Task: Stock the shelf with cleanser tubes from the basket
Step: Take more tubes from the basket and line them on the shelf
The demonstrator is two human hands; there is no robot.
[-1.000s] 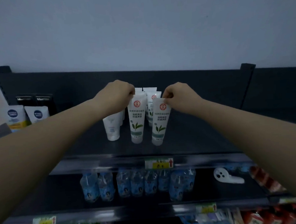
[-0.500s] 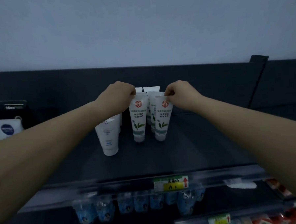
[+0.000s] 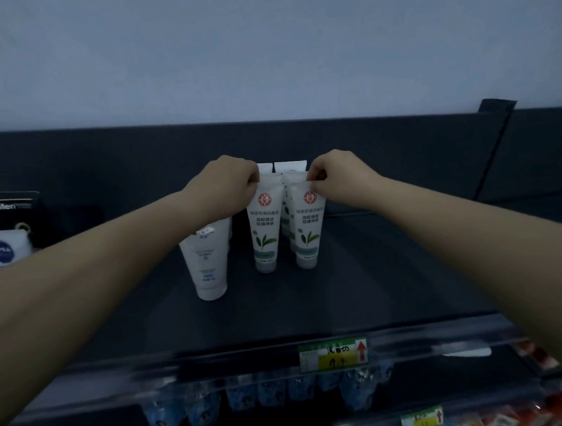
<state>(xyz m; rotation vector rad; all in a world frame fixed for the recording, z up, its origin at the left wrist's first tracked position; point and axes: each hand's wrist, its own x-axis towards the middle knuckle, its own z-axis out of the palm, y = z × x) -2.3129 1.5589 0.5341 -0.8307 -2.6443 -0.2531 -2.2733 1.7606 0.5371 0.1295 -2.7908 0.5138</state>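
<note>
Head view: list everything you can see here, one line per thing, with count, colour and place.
leaf-print cleanser tubes: two in front, more behind, count unclear; white with green leaf; upright, middle of top shelf
plain tube: one clearly seen; white with blue print; left of the leaf-print ones
top shelf: one; dark
Nivea pack: one; white with blue logo; far left
Men pack: one; black; behind the Nivea pack
price tags: two; green-yellow with red arrow; shelf edges
bottles: several; blue; lower shelf
red packs: blurred, count unclear; bottom right
left hand: pinches top of left front tube
right hand: pinches top of right front tube
</note>
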